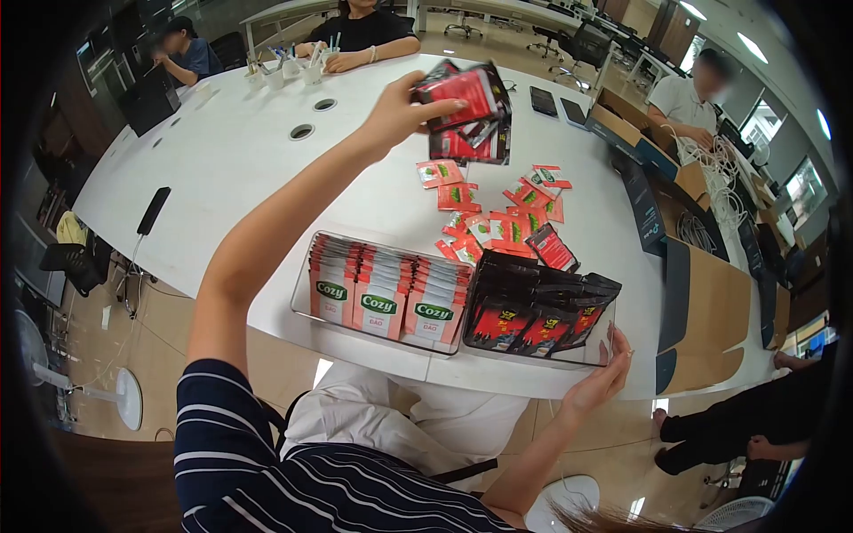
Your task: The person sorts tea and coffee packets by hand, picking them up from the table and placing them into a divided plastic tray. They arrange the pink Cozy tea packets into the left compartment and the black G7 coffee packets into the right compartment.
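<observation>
Head view: left fingers (442, 111) pinch blurred packets (464, 91), some tips hidden; right fingers (618, 348) touch clear box (582, 360), grip unclear

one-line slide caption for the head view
Left hand holding black-and-red sachets over a white table, right hand at a clear container, near rows of Cozy sachets.
</observation>
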`<state>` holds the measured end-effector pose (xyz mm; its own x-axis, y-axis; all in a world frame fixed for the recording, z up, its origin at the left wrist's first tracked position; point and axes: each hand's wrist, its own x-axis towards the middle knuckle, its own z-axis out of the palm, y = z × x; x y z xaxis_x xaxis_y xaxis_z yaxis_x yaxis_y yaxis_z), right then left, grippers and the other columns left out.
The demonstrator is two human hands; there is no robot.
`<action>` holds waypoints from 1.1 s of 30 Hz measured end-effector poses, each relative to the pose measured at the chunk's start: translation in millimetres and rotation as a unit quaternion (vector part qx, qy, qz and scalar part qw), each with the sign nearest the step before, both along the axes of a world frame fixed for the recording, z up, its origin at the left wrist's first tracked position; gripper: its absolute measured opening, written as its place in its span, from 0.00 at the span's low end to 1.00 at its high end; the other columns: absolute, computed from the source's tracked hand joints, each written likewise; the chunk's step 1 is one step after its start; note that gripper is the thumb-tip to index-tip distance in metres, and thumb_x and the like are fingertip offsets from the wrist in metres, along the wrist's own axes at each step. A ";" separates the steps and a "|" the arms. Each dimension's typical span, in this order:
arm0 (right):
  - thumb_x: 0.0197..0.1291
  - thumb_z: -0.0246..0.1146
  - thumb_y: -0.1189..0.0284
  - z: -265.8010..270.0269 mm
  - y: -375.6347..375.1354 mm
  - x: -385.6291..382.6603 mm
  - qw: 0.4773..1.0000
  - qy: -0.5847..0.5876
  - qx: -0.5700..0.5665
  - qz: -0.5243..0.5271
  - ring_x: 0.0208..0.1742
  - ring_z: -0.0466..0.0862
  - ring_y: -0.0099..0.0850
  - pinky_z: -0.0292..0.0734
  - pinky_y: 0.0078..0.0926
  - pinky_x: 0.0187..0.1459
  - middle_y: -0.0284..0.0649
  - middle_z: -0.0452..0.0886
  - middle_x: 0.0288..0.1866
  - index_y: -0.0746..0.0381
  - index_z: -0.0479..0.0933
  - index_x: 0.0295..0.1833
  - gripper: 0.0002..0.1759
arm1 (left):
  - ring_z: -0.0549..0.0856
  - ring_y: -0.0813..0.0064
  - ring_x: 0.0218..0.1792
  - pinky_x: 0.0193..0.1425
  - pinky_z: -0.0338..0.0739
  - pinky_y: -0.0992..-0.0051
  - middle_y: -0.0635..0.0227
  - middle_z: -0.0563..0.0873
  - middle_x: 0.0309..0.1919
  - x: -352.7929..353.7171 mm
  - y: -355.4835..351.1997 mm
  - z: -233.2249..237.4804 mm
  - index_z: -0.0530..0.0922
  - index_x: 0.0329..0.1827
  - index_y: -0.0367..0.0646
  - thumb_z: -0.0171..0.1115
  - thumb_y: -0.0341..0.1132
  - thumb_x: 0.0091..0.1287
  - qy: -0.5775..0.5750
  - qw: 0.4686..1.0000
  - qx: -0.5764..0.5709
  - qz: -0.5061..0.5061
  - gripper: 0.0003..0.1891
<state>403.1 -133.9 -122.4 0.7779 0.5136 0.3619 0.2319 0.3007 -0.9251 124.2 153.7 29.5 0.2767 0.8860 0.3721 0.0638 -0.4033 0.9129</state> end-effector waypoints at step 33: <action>0.36 0.71 0.86 45.1 -88.7 -103.2 0.772 -0.016 0.029 0.635 0.43 0.86 0.39 0.80 0.33 0.46 0.47 0.84 0.36 0.67 0.82 0.33 0.13 | 0.78 0.82 0.55 0.60 0.72 0.80 0.66 0.77 0.57 -39.8 -348.8 -188.1 0.56 0.71 0.35 0.69 0.46 0.59 -0.273 0.633 -0.522 -0.502 0.43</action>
